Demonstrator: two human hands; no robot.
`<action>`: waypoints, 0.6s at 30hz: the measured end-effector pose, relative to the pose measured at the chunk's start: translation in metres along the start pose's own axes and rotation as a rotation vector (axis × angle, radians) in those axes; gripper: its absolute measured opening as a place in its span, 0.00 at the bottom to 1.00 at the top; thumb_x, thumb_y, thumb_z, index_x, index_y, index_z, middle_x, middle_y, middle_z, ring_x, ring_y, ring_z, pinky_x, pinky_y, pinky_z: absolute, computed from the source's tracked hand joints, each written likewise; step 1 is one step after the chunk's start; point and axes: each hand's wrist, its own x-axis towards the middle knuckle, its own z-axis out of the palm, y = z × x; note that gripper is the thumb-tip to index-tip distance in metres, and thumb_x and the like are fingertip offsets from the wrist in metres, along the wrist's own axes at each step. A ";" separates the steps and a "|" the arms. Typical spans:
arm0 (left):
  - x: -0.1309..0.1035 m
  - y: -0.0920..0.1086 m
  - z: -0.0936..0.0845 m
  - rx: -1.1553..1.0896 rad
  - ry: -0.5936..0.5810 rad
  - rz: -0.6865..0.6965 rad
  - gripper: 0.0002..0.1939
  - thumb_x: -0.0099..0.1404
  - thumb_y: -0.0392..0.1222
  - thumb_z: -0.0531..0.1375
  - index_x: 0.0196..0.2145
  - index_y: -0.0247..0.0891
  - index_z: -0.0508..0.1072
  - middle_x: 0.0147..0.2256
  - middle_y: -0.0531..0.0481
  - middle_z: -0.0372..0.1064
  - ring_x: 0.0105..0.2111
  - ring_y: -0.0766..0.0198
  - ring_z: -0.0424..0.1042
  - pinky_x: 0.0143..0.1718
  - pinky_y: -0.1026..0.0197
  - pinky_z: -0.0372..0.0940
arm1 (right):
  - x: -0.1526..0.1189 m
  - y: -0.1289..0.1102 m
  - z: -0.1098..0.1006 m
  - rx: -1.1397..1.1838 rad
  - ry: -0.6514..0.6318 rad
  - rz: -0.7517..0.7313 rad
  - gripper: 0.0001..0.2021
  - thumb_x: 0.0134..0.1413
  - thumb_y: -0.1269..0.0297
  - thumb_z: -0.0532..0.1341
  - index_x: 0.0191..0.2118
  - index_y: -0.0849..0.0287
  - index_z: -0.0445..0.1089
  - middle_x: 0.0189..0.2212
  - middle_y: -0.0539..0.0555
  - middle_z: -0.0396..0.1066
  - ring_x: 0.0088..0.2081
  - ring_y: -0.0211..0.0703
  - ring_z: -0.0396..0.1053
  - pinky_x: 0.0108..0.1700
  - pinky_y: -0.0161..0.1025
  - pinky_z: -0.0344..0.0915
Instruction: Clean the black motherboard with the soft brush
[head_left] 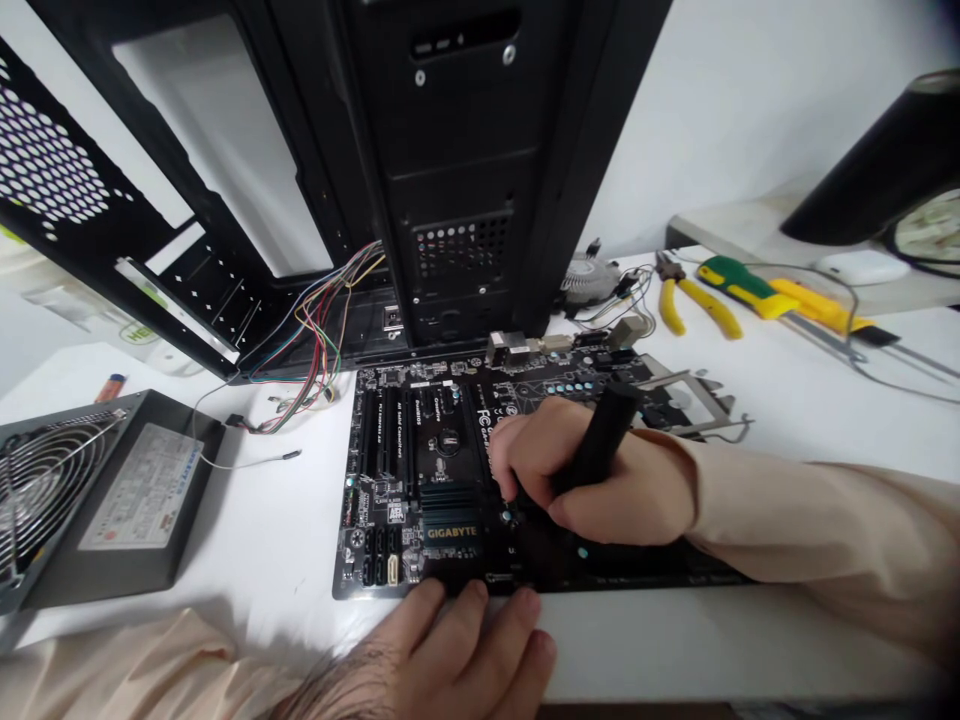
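A black motherboard (375,572) marked GIGABYTE lies flat on the white table. My right hand (600,470) is over its middle, with fingers wrapped around a thick black-handled tool (609,425). The handle leans up to the right; the hand and the dark board below hide the working end, so its kind cannot be made out. At the board's near edge, my left hand (457,650) rests with fingers stretched out, fingertips touching or just over the edge. It holds nothing that I can see.
Behind the board stands a black computer case (465,180), with a bundle of coloured wires (322,330) trailing out. On the left is a power supply (142,490). To the right are a fan cooler (589,280), a metal bracket (697,395), pliers (694,295) and a green-yellow tool (742,285).
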 end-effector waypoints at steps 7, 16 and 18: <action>0.002 -0.001 0.000 -0.006 0.007 0.007 0.12 0.71 0.42 0.54 0.51 0.50 0.71 0.51 0.58 0.68 0.43 0.61 0.64 0.45 0.56 0.56 | 0.000 -0.003 -0.003 0.079 0.027 0.083 0.06 0.43 0.66 0.59 0.21 0.62 0.66 0.22 0.52 0.67 0.31 0.40 0.67 0.32 0.37 0.63; 0.000 0.001 0.002 -0.003 -0.004 0.004 0.13 0.72 0.43 0.54 0.51 0.51 0.71 0.54 0.57 0.66 0.43 0.61 0.64 0.46 0.55 0.56 | 0.000 0.004 -0.001 0.029 -0.003 -0.020 0.08 0.34 0.73 0.54 0.13 0.59 0.56 0.14 0.47 0.56 0.27 0.38 0.64 0.37 0.42 0.63; 0.000 0.000 0.001 0.003 -0.009 0.005 0.13 0.71 0.44 0.54 0.52 0.51 0.70 0.54 0.57 0.66 0.44 0.61 0.63 0.46 0.55 0.56 | -0.001 0.005 -0.002 0.084 0.053 -0.008 0.08 0.37 0.71 0.57 0.14 0.60 0.59 0.15 0.48 0.60 0.26 0.38 0.64 0.37 0.42 0.63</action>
